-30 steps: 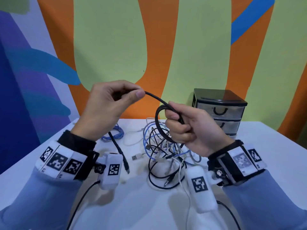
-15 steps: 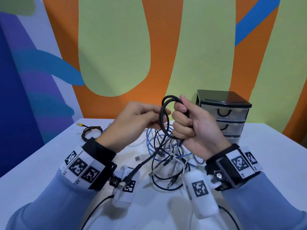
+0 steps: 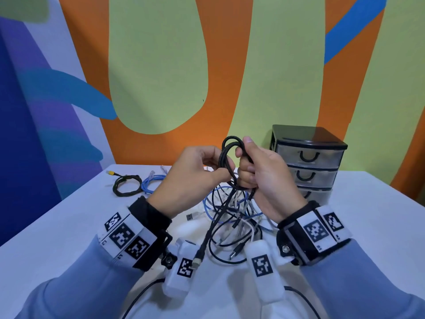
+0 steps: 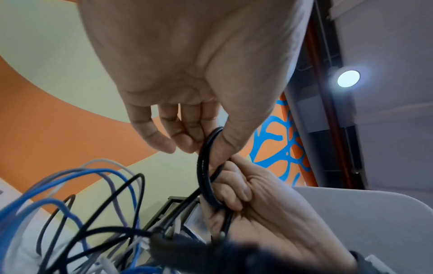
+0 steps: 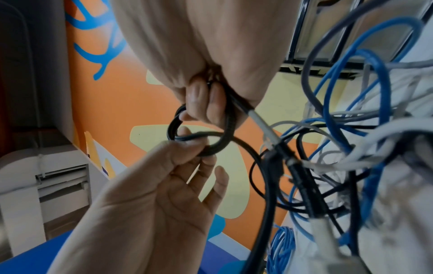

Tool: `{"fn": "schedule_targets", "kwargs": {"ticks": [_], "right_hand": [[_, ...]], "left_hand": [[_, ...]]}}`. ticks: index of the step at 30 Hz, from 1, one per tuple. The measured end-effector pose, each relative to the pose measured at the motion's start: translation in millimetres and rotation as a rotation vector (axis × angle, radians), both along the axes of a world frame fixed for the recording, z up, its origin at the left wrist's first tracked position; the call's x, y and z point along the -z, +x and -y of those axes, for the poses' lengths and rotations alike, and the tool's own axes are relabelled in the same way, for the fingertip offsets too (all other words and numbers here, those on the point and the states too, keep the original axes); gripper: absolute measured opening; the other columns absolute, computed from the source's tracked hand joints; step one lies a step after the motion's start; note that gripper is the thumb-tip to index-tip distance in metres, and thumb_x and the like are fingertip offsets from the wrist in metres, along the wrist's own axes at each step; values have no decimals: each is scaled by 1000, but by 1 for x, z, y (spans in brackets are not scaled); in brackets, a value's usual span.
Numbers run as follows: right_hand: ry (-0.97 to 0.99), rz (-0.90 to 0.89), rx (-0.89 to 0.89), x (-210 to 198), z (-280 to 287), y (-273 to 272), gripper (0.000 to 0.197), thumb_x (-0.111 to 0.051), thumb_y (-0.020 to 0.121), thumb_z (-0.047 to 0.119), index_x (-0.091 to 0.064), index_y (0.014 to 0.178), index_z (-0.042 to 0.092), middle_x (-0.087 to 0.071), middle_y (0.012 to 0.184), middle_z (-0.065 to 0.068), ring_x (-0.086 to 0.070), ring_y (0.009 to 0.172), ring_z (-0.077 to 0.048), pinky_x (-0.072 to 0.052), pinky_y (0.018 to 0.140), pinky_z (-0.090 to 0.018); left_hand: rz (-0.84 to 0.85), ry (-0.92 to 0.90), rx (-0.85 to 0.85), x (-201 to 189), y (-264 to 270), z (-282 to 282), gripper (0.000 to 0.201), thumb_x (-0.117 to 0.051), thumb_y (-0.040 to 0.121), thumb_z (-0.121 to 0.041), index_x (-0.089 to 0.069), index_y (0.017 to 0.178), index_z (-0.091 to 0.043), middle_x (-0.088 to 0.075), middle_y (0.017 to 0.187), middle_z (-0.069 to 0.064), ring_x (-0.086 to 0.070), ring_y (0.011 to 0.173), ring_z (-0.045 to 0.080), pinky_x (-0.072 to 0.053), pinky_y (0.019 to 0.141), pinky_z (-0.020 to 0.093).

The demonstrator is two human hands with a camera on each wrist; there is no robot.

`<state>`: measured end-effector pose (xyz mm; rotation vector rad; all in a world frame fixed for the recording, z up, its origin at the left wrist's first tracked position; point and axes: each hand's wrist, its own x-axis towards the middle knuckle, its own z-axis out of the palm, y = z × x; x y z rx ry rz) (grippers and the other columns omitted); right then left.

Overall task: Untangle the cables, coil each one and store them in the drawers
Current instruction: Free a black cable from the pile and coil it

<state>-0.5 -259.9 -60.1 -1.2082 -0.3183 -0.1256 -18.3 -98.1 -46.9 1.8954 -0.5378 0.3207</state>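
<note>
Right grip: right hand point(image 3: 264, 178) curled round a small coil of the black braided cable point(image 3: 227, 157), thumb on top, loops clamped in the fist, raised above the desk point(image 3: 57, 226).
Left grip: left hand point(image 3: 190, 180) pinches the same cable between thumb and forefinger just beside the coil; remaining fingers loosely spread in the right wrist view.
Cable, position: two or three tight loops stand upright between the hands; the free tail hangs down to a metal-tipped plug point(image 3: 197, 263) near the left wrist camera.
Cable, look: matte black, woven jacket, fairly stiff; loops hold a neat round shape.
Beneath: tangle point(image 3: 230, 217) of blue, grey, white and black leads on the desk, directly under the hands.
Further out: a coiled black cable point(image 3: 126, 185) and a coiled blue cable point(image 3: 154, 183) lie at far left, touching or nearly so; drawer unit point(image 3: 308, 162) at right, all visible drawers shut.
Step (judged): winding the remaining tail onto the coil.
Risk 1: the hanging tail passes close over the tangle; it may snag and drag other leads up.
Risk 2: a stiff jacket may spring the loops open if the right grip loosens.
Risk 3: no drawer is open; freeing a hand for that could let the coil unwind.
</note>
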Motion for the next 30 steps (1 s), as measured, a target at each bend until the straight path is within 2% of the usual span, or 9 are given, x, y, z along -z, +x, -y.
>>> {"fn": "schedule_targets", "kwargs": {"ticks": [5,8,10,14,18,21,23,25,30], "right_hand": [[-65,7,47,-3,1,-2,39,-42,112,36,-51,78,18,-23,57,7,-17,44,-8,-15,41,-20],[-62,-4,41,-6,4,0,43,-38,113,35,-46,74,19,-21,55,7,-16,43,-8,-12,41,-21],[-60,2,48,-7,4,-1,43,-37,113,36,-45,74,19,-21,56,7,-15,46,-9,-12,43,-23],[-20,3,57,-8,6,-4,42,-37,113,38,-47,77,17,-20,60,5,-17,49,-10,-17,43,-20],[-16,2,124,-7,10,-3,42,-39,113,39,-48,78,16,-26,61,4,-22,51,-10,-21,45,-19],[-40,-12,189,-4,9,-1,42,-40,112,41,-48,77,18,-30,61,3,-24,50,-11,-22,43,-19],[15,-17,180,-6,13,1,43,-41,112,43,-47,77,18,-26,60,6,-21,49,-10,-17,45,-20],[53,-24,156,-10,19,1,44,-42,110,47,-47,78,18,-21,63,6,-18,51,-10,-12,50,-25],[-81,81,183,-11,24,1,40,-45,111,39,-48,79,16,-25,61,7,-21,51,-11,-15,52,-28]], "left_hand": [[23,-53,6,4,2,3,8,-82,89,-8,-76,92,-12,-77,92,5,-68,90,26,-55,88,34],[61,-159,-46,6,5,4,25,-89,84,-21,-73,101,-12,-66,88,0,-56,75,11,-47,72,22],[82,-232,-24,6,4,4,35,-89,84,-22,-70,114,-17,-56,84,1,-50,72,13,-44,69,21],[39,-325,88,2,-2,4,30,-78,95,-17,-73,124,-19,-67,80,7,-61,72,22,-51,69,30],[-163,-419,231,-2,-6,5,21,-58,106,-10,-73,121,-6,-80,105,18,-78,96,29,-61,86,32],[-361,-631,404,-8,-9,3,33,-42,102,-3,-71,116,2,-77,95,16,-74,76,26,-63,80,32],[-411,-713,441,-12,-9,-1,37,-46,94,-6,-72,119,3,-64,83,8,-51,56,15,-55,65,28],[-401,-691,387,-15,-5,-5,38,-48,96,0,-70,127,3,-55,81,6,-32,53,9,-40,55,21],[-331,-521,246,-18,0,-15,29,-51,106,0,-67,130,0,-54,77,6,-21,49,6,-16,43,16]]}}
